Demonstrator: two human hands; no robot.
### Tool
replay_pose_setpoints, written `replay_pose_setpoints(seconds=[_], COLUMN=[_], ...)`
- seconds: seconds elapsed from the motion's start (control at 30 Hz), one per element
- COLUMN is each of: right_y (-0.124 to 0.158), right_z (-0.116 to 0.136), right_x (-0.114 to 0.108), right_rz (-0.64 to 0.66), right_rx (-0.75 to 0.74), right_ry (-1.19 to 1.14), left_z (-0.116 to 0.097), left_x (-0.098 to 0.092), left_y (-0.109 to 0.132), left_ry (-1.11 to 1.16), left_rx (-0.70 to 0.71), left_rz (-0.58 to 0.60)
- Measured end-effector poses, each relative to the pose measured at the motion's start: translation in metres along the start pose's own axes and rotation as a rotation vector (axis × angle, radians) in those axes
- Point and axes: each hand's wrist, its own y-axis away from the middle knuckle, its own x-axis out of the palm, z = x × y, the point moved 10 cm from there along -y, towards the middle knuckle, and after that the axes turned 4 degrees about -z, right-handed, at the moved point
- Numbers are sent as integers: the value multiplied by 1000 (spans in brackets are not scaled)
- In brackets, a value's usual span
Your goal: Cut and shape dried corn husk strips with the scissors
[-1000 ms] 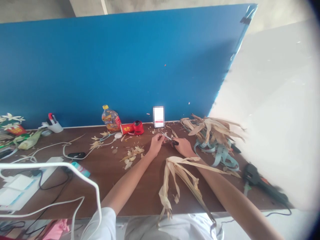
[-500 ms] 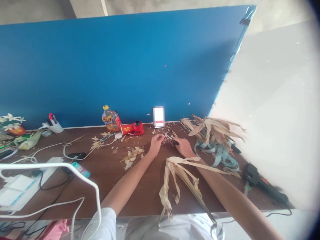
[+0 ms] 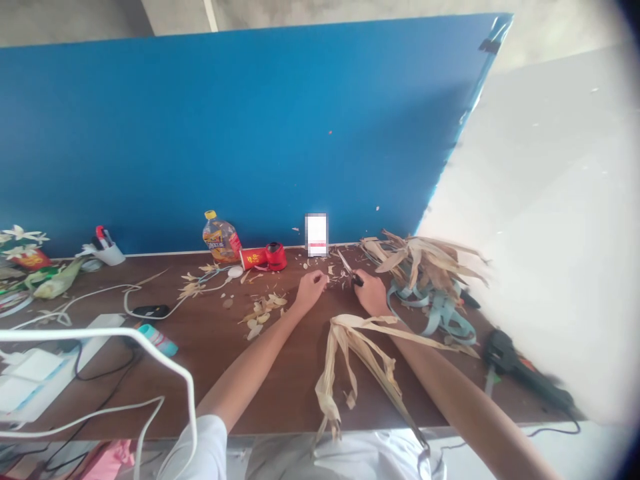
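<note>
My right hand [image 3: 373, 293] is closed round the dark handles of a pair of scissors [image 3: 346, 263], whose blades point away and to the left. To its left, my left hand [image 3: 311, 289] is closed in a pinch just above the tabletop; whatever lies between the fingertips is too small to make out. Pale scraps [image 3: 331, 270] are scattered between and beyond the hands. A heap of petal-shaped husk pieces [image 3: 263, 310] lies left of my left wrist. In front of me, a dried corn husk [image 3: 345, 330] spreads its strips towards the table's front edge, beside my right forearm.
More dried husks [image 3: 420, 257] and a pale blue ribbon [image 3: 445, 313] lie right, near a glue gun [image 3: 525, 370]. A bottle [image 3: 221, 239] and red cup [image 3: 254, 259] stand or lie at the back. White cables [image 3: 107, 291] and a power strip [image 3: 107, 325] occupy the left.
The scissors have drawn back from my left hand, and their blades now show plainly. My left hand has shifted slightly left and down; the pale piece seen at its fingertips no longer shows clearly.
</note>
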Motion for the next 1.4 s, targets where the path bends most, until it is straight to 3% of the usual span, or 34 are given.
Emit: replay_pose_setpoints(seconds=[0.13,0.23,0.3,0.47,0.6,0.73,0.8,0.97,1.03,1.1,1.17,1.3,1.4], right_y=[-2,-2,-1,0,0,4,9,20,13,-5,-27,-62,-70], right_z=[-6,-5,-2,4,8,30,51,97,107,101,81,25,-2], right_x=[-6,-6,-3,-3,-2,14,25,57,64,66,65,46,30], right_rz=[-56,-59,-37,-28,0,174,299,643,691,611,451,70,-57], right_rx=[37,33,17,-16,-3,73,105,244,190,128,101,108,139], right_ry=[-78,-123,-154,-228,-437,-894,-1105,-1426,-1436,-1390,-1318,-1044,-800], left_z=[2,8,12,15,15,10,8,14,13,13,19,25,16], left_x=[-3,5,2,-22,-35,-60,-63,-31,-26,-31,-47,-78,-84], left_y=[-5,-1,3,-5,-5,-10,-8,7,3,-3,-5,-6,-5], left_ry=[-146,-273,-309,-341,-482,-678,-722,-890,-990,-1009,-1008,-965,-970], left_rx=[-37,-90,-138,-150,-147,-199,-222,-176,-113,-103,-179,-284,-282], left_rz=[163,447,568,562,649,608,624,806,746,665,609,596,603])
